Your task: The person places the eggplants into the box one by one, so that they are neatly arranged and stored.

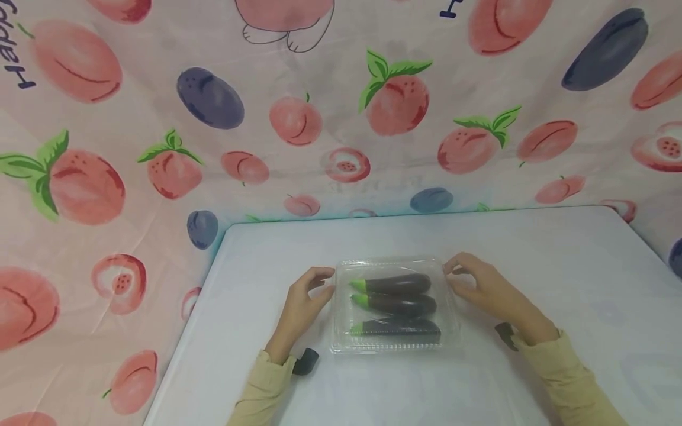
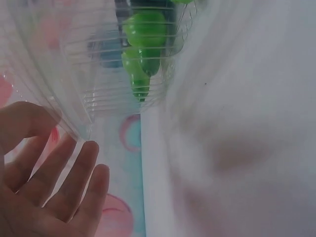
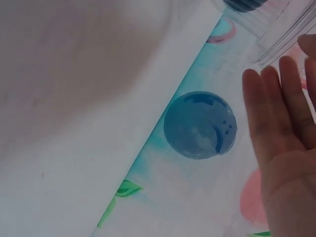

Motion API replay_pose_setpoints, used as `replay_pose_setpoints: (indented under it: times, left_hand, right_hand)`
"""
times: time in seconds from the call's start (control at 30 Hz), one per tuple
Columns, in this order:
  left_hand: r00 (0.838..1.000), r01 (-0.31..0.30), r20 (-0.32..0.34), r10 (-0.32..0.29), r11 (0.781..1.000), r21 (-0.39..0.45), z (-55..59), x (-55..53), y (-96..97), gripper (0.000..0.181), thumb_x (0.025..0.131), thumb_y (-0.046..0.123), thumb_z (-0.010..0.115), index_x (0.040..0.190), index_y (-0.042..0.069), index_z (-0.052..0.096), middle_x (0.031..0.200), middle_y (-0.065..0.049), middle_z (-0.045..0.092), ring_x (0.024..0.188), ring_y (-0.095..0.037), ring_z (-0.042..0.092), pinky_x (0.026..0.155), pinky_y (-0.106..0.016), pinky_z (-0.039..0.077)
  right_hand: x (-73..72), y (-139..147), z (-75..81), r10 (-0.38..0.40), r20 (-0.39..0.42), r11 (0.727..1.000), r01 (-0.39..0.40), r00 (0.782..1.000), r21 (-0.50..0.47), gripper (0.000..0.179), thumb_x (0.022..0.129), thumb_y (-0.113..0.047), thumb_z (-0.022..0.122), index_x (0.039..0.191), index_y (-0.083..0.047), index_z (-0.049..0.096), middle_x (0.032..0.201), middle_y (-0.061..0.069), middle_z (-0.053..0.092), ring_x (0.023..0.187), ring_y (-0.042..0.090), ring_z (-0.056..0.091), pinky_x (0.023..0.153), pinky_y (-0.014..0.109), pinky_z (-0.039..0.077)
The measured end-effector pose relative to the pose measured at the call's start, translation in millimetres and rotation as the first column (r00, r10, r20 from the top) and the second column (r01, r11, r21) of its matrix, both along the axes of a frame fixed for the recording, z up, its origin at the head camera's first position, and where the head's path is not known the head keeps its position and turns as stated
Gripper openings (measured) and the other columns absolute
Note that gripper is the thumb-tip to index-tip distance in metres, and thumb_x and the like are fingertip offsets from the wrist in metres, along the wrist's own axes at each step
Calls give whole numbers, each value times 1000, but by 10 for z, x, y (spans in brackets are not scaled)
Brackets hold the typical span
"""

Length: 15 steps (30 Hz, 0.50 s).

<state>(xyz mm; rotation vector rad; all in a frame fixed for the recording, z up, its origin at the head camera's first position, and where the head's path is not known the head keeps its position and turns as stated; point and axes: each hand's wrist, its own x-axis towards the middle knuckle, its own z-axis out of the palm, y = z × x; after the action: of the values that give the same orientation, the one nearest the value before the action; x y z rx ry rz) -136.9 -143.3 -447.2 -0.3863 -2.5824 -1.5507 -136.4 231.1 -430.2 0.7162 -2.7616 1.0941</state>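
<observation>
A clear plastic clamshell box lies on the white table with its lid down. Three dark purple eggplants with green stem ends pointing left show through it. My left hand is at the box's left edge; in the left wrist view its thumb and fingertips pinch the clear rim near a corner. At the opposite side is my right hand, its fingertips right at the far right corner. The right wrist view shows these fingers mostly straight, just below the rim, with the thumb tip beside it.
The white table extends around the box on all sides. Behind it and to its left hangs a pink cloth printed with peaches and dark blue fruit. A black device is worn at the left wrist, another at the right.
</observation>
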Motion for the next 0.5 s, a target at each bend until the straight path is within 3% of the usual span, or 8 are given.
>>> replay_pose_setpoints:
  times: [0.13, 0.27, 0.4, 0.5]
  left_hand:
    - [1000, -10, -3, 10, 1000, -14, -9, 16, 8, 30, 92, 8, 68, 121, 11, 64, 125, -2, 67, 120, -18, 62, 103, -31, 50]
    - [1000, -11, 7, 11, 1000, -11, -12, 27, 13, 32, 92, 7, 68, 123, 12, 64, 126, -2, 66, 120, -17, 61, 103, -28, 50]
    - [1000, -7, -1, 7, 1000, -1, -14, 29, 18, 34, 92, 6, 68, 125, 11, 63, 126, -4, 66, 120, -19, 62, 103, -29, 50]
    - [1000, -5, -8, 5, 1000, 6, -17, 35, 23, 34, 92, 5, 67, 125, 11, 63, 125, -5, 66, 119, -21, 62, 102, -32, 51]
  right_hand:
    - [33, -17, -21, 22, -60, 999, -24, 998, -31, 26, 86, 6, 67, 106, -7, 58, 108, 0, 59, 108, 16, 57, 89, 47, 56]
    - [76, -20, -26, 47, -54, 995, -52, 997, -86, 25, 88, 7, 65, 109, -3, 56, 110, 6, 56, 107, 22, 58, 87, 43, 58]
    - [132, 6, -24, 43, 75, 988, -32, 996, -148, 27, 92, 4, 62, 118, 3, 51, 119, 16, 53, 108, 36, 60, 89, 34, 58]
    - [181, 29, -16, 24, 190, 984, 9, 981, -175, 32, 96, -2, 61, 124, 4, 47, 124, 21, 51, 110, 42, 60, 90, 32, 57]
